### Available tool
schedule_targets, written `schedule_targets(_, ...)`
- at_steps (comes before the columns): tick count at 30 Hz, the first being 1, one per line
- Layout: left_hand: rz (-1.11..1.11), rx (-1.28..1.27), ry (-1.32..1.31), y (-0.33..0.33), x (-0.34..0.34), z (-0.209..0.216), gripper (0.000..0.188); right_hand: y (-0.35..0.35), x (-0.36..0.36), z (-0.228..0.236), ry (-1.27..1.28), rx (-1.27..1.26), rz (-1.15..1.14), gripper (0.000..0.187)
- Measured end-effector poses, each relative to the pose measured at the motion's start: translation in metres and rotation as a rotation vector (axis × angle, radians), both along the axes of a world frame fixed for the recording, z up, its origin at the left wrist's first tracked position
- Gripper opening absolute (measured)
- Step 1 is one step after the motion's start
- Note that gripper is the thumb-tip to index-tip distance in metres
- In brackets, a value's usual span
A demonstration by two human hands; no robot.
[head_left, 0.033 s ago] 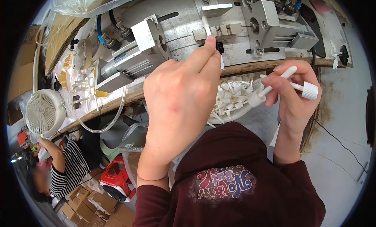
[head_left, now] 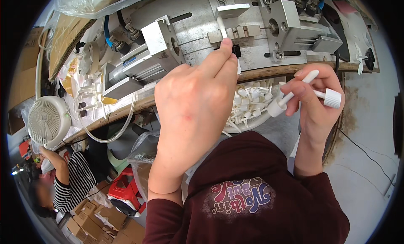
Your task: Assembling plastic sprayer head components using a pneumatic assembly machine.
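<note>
Three o'clock: white plastic capped sticks (head_left: 332, 98), shafts smooth, right-hand cap finely ribbed. Eleven: silver block-shaped metal cylinder mount (head_left: 153, 40), satin, flat machined faces. Twelve: grey flat metal base plate (head_left: 198, 27), dull, scuffed. Two: brown wooden bench edge (head_left: 269, 72), rough, worn. Nine: white round plastic fan (head_left: 47, 121), smooth. Five: maroon cloth hooded top (head_left: 290, 202), matt.

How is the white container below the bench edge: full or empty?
The container looks full: white capped sticks lie heaped at its visible rim.
</note>
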State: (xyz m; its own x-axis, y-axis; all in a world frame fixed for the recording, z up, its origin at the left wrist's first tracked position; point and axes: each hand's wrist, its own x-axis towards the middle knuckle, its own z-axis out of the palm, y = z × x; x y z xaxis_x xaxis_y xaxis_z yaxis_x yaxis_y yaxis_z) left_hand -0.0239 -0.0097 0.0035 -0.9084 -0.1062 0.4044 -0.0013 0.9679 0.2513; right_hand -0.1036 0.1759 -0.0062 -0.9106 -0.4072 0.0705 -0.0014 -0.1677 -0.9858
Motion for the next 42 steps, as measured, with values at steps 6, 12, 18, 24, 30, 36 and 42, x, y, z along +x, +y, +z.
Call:
schedule_targets(6,-0.122,0.302,0.049,-0.001,0.004,-0.004,0.03,-0.005,0.003,-0.001,-0.092,0.03,-0.056,0.014)
schedule_targets(12,-0.352,0.486,0.183,0.019,0.02,-0.001,0.037,-0.015,0.012,-0.006,-0.287,-0.131,0.045,0.015)
schedule_targets(18,-0.086,0.396,0.282,-0.001,0.023,-0.013,0.036,0.029,0.006,-0.055,0.533,0.55,0.224,0.016)
schedule_targets(24,-0.015,0.119,0.214,0.003,0.015,-0.028,0.027,0.08,0.024,-0.134,0.83,1.046,0.403,0.02)
schedule_targets(30,0.018,0.007,0.145,0.004,0.0,-0.017,0.025,0.09,0.029,-0.172,0.839,1.168,0.494,0.017)
schedule_targets(36,0.039,0.0,0.066,0.008,0.001,-0.012,0.026,0.083,0.025,-0.133,0.878,0.911,0.496,0.017)
schedule_targets(42,-0.037,0.265,0.029,0.007,0.005,-0.006,0.035,0.05,0.016,-0.054,1.085,0.622,0.228,0.023)
